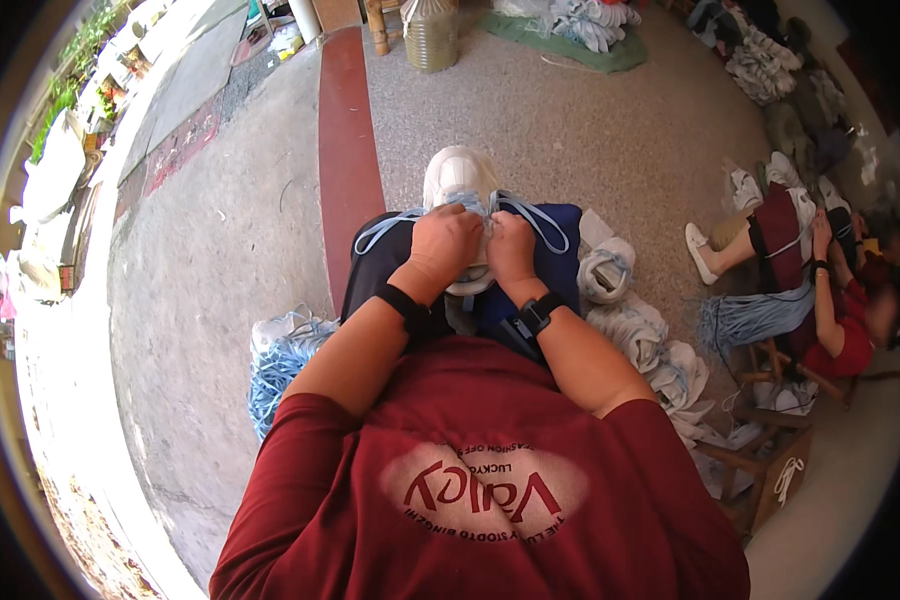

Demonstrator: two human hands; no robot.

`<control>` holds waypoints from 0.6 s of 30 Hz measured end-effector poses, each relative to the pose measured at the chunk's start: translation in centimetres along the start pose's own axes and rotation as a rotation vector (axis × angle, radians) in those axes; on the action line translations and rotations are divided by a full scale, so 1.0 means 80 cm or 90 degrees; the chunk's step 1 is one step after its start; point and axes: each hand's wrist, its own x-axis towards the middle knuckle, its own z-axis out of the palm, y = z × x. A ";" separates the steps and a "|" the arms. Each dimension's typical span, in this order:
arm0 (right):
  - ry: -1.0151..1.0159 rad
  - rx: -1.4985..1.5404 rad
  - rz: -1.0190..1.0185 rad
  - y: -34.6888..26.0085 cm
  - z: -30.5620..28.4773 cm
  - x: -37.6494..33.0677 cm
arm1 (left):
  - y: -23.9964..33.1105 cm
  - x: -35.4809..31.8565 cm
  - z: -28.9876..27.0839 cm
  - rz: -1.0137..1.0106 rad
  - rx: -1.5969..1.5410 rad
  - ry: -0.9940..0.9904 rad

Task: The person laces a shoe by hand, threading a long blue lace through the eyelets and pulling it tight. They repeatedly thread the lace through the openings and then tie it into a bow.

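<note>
A white sneaker [457,168] rests on my lap, toe pointing away from me. Light blue shoelace [545,222] runs through its eyelets and hangs out in loops on both sides. My left hand [447,241] is closed at the lacing on the left of the tongue, fingers curled over the lace. Close beside it, my right hand [511,246] pinches the lace at the right row of eyelets. The fingertips are partly hidden behind the backs of both hands.
A bundle of blue laces [285,365] lies at my left. White shoes [607,270] are piled at my right. Farther right, a seated co-worker [838,330] handles shoes beside hanging blue laces [750,318]. A ribbed container [431,38] and a green cloth [570,45] with shoes are ahead.
</note>
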 end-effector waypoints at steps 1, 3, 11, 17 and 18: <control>0.005 0.031 0.013 0.001 0.000 0.000 | 0.001 0.004 0.004 0.015 0.071 0.001; -0.029 0.060 0.054 0.004 -0.001 0.002 | 0.003 0.010 0.010 0.048 0.106 -0.020; -0.020 0.055 0.048 0.004 0.001 0.005 | 0.020 0.010 -0.015 -0.024 0.164 -0.091; 0.003 -0.042 -0.083 -0.023 -0.016 0.000 | -0.044 -0.037 -0.063 -0.193 -0.098 -0.182; -0.002 -0.041 -0.101 -0.030 -0.015 0.002 | -0.056 -0.043 -0.065 -0.220 -0.257 -0.176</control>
